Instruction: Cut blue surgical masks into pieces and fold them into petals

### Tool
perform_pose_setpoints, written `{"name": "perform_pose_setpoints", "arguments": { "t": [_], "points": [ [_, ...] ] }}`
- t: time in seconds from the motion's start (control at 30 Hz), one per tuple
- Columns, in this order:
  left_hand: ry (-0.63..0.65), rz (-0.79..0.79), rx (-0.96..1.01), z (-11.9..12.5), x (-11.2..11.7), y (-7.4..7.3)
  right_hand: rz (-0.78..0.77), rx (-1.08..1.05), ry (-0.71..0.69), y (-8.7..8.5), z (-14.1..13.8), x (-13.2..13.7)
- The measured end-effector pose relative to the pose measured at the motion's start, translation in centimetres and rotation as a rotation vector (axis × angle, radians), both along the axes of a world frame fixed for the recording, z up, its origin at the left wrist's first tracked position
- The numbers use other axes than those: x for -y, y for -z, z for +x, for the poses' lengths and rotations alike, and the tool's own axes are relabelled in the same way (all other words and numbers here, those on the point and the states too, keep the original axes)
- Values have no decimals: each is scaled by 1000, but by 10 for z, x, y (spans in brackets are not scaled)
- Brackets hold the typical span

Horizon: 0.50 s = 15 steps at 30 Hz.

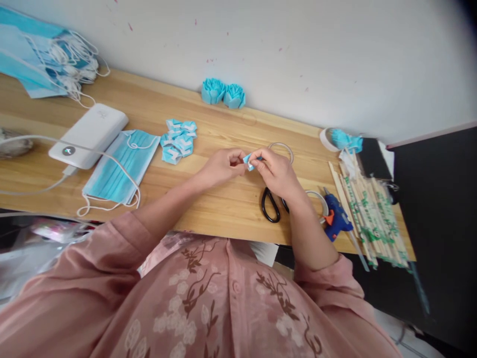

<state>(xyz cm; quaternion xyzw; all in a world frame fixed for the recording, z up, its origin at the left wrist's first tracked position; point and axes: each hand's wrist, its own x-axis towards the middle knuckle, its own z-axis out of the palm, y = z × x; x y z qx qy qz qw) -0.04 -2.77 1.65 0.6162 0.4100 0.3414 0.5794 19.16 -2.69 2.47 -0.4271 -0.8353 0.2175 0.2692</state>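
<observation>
My left hand (225, 165) and my right hand (275, 171) meet above the middle of the wooden table, fingertips pinched on a small folded piece of blue mask fabric (247, 159). A white spot shows on the piece near my right fingertips; most of it is hidden by the fingers. Under my right hand and forearm lie scissors with black handles (271, 205), their blades covered from view. A roll of tape (286, 146) is partly hidden behind the same hand. Left of my hands lies a group of several folded blue fabric pieces (179, 140) with white strips.
Two blue fabric flowers (223, 93) stand by the wall. To the left are a blue face mask (121, 166), a white power bank (89, 134) with a cable, and a mask pile (48, 54). A blue glue gun (337, 216) and wrapped chopsticks (376, 219) lie right.
</observation>
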Motion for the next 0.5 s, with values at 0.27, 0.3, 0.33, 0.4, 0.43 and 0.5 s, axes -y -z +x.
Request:
{"name": "perform_pose_setpoints", "arguments": {
  "t": [0.27,0.3,0.33,0.4,0.43,0.5],
  "points": [
    [-47,41,-64,2,-1,6,33,50,-4,0,0,-1],
    [-53,39,-62,3,-1,7,38,53,-3,0,0,-1],
    [-56,33,-56,3,-1,7,43,55,-1,1,0,-1],
    [-66,14,-32,3,-2,8,51,57,6,2,0,-1],
    [-70,2,-16,3,-2,8,55,55,13,3,0,0],
    [-83,-17,19,3,-3,9,65,44,35,5,-1,0]
  ]
}}
